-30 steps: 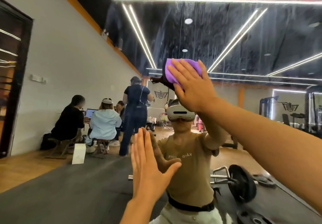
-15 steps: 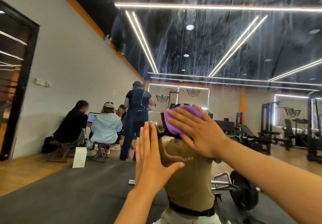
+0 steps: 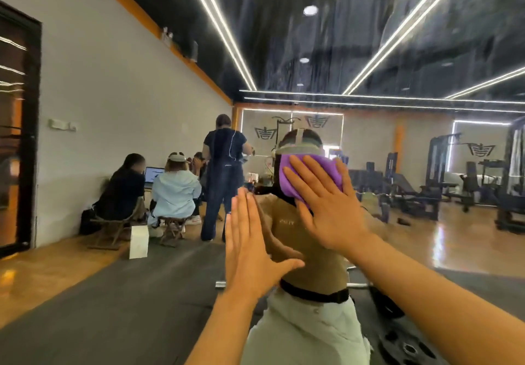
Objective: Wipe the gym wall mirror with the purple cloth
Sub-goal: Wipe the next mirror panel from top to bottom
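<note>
**gymrat_42:** So which step was this? Looks like mid-wipe to me.

**mirrorguy:** Yeah, wiping was underway. The right hand had its fingers spread straight and flat, pressing the purple cloth against the mirror. No pinch or curl, just a flat palm pushing it onto the glass, roughly mid-height, right over the reflection of the person's own headset.

**gymrat_42:** And the other hand?

**mirrorguy:** The left hand was flat too, fingers straight and together, thumb out, holding nothing. It looked braced on the glass just below and beside the cloth, though I couldn't swear it was actually touching.

**gymrat_42:** How much was left?

**mirrorguy:** Plenty, I'd guess. The upper glass showed streaky runs all over the dark ceiling reflection. The next move probably called for keeping even palm pressure so the cloth didn't bunch or slip out, then sweeping onto the streaked areas beside and above.
</note>
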